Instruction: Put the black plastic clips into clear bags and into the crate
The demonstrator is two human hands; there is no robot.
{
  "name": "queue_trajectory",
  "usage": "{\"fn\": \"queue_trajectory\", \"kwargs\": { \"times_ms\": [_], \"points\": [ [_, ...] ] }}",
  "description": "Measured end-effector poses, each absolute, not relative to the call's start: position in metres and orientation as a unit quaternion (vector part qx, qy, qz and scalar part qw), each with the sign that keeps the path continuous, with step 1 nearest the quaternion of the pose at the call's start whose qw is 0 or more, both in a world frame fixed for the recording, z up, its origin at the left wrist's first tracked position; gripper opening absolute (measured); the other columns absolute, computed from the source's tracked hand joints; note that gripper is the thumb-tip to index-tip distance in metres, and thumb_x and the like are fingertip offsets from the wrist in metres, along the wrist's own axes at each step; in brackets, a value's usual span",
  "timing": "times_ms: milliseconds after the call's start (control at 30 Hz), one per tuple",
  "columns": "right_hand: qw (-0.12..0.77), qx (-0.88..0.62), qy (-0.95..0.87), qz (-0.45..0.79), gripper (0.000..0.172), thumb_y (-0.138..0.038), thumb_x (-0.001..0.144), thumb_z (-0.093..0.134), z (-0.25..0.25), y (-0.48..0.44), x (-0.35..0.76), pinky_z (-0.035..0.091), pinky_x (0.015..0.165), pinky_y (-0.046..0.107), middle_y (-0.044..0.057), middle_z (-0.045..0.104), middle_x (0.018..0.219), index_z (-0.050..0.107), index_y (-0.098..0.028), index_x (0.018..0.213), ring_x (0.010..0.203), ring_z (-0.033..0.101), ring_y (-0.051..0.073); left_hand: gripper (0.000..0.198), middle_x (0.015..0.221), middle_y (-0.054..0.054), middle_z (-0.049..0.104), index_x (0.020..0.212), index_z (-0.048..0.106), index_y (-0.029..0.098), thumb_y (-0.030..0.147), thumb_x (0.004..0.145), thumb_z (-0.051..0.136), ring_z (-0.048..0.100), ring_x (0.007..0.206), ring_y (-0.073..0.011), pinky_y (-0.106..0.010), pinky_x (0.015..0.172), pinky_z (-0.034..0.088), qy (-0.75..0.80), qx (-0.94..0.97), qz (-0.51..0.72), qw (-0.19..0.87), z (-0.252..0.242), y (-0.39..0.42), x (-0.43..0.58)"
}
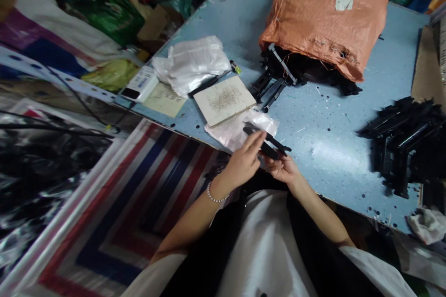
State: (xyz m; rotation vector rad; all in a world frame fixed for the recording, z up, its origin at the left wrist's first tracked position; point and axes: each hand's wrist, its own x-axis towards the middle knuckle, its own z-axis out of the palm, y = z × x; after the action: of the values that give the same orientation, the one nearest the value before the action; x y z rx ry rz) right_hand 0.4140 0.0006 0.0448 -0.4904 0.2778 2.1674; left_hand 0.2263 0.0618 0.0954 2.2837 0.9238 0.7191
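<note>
Black part point(269, 151) held over the table's point(313, 116) near edge

The right hand point(285, 170) is closed on the part's lower end. The left hand point(243, 163) lays its fingers along the part from the other side; whether it is clamped there I cannot tell. Just beyond lie a pink sheet point(222, 134) and, partly on it, a board point(225, 100) strewn with specks. Farther back sits an orange sack point(327, 18), black pieces showing at its mouth; a black pile point(406, 144) lies to the right.
</note>
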Motion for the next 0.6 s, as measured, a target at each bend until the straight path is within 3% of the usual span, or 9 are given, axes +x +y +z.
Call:
{"fn": "queue_trajectory", "kwargs": {
  "times_ms": [67, 133, 200, 267, 333, 400, 467, 600],
  "points": [
    [0.457, -0.189, 0.104, 0.863, 0.02, -0.022, 0.097, 0.05, 0.047, -0.003, 0.42, 0.04, 0.039, 0.004, -0.004, 0.051, 0.069, 0.057, -0.012, 0.112, 0.045, 0.037, 0.001, 0.088, 0.154, -0.009, 0.044, 0.159, 0.026, 0.032, -0.003, 0.08, 0.044, 0.057, 0.124, -0.0193, -0.028, 0.094, 0.055, 0.335, 0.853, 0.277, 0.287, 0.095, 0.052, 0.228],
    [0.492, -0.168, 0.11, 0.847, 0.021, -0.02, 0.095, 0.051, 0.051, -0.012, 0.428, 0.037, 0.038, 0.001, -0.006, 0.049, 0.069, 0.057, -0.011, 0.113, 0.043, 0.036, 0.0, 0.088, 0.153, -0.01, 0.044, 0.158, 0.028, 0.031, -0.003, 0.079, 0.045, 0.064, 0.099, -0.0131, -0.024, 0.081, 0.056, 0.366, 0.833, 0.29, 0.298, 0.086, 0.053, 0.224],
    [0.513, -0.149, 0.12, 0.837, 0.025, -0.019, 0.093, 0.055, 0.055, -0.024, 0.435, 0.034, 0.037, -0.001, -0.007, 0.046, 0.069, 0.057, -0.01, 0.115, 0.044, 0.038, -0.001, 0.087, 0.153, -0.013, 0.043, 0.158, 0.029, 0.029, -0.002, 0.079, 0.047, 0.059, 0.074, -0.0066, -0.022, 0.073, 0.055, 0.402, 0.811, 0.303, 0.298, 0.072, 0.059, 0.219],
    [0.506, -0.142, 0.12, 0.842, 0.027, -0.02, 0.09, 0.058, 0.058, -0.035, 0.436, 0.033, 0.036, -0.002, -0.007, 0.045, 0.068, 0.058, -0.01, 0.115, 0.044, 0.038, -0.001, 0.086, 0.154, -0.016, 0.042, 0.159, 0.028, 0.027, -0.001, 0.079, 0.047, 0.055, 0.067, -0.0048, -0.023, 0.072, 0.056, 0.418, 0.803, 0.313, 0.286, 0.059, 0.066, 0.219],
    [0.495, -0.141, 0.111, 0.85, 0.028, -0.021, 0.087, 0.06, 0.06, -0.043, 0.434, 0.032, 0.035, -0.002, -0.007, 0.044, 0.068, 0.059, -0.01, 0.113, 0.044, 0.037, 0.0, 0.086, 0.155, -0.016, 0.04, 0.16, 0.024, 0.027, -0.001, 0.082, 0.046, 0.061, 0.077, -0.0082, -0.025, 0.078, 0.057, 0.416, 0.808, 0.328, 0.257, 0.052, 0.069, 0.225],
    [0.495, -0.153, 0.094, 0.85, 0.029, -0.023, 0.085, 0.061, 0.061, -0.045, 0.43, 0.03, 0.034, -0.001, -0.008, 0.042, 0.067, 0.06, -0.009, 0.111, 0.043, 0.033, 0.0, 0.085, 0.155, -0.016, 0.041, 0.161, 0.02, 0.027, -0.001, 0.085, 0.045, 0.066, 0.104, -0.0165, -0.03, 0.09, 0.058, 0.396, 0.819, 0.356, 0.212, 0.052, 0.066, 0.234],
    [0.507, -0.193, 0.062, 0.838, 0.028, -0.026, 0.085, 0.061, 0.061, -0.042, 0.427, 0.028, 0.034, 0.001, -0.008, 0.04, 0.067, 0.061, -0.011, 0.109, 0.043, 0.029, 0.0, 0.085, 0.153, -0.015, 0.043, 0.162, 0.015, 0.027, -0.001, 0.087, 0.045, 0.056, 0.13, -0.0233, -0.034, 0.102, 0.055, 0.351, 0.837, 0.384, 0.17, 0.057, 0.055, 0.245],
    [0.527, -0.383, -0.092, 0.753, 0.02, -0.036, 0.084, 0.063, 0.06, -0.026, 0.429, 0.028, 0.034, 0.011, -0.007, 0.042, 0.064, 0.06, -0.018, 0.088, 0.045, 0.027, 0.004, 0.085, 0.148, -0.015, 0.051, 0.163, 0.009, 0.023, -0.001, 0.089, 0.043, 0.051, 0.138, -0.0223, -0.035, 0.111, 0.051, 0.22, 0.882, 0.378, 0.173, 0.068, 0.026, 0.259]
  ]
}}
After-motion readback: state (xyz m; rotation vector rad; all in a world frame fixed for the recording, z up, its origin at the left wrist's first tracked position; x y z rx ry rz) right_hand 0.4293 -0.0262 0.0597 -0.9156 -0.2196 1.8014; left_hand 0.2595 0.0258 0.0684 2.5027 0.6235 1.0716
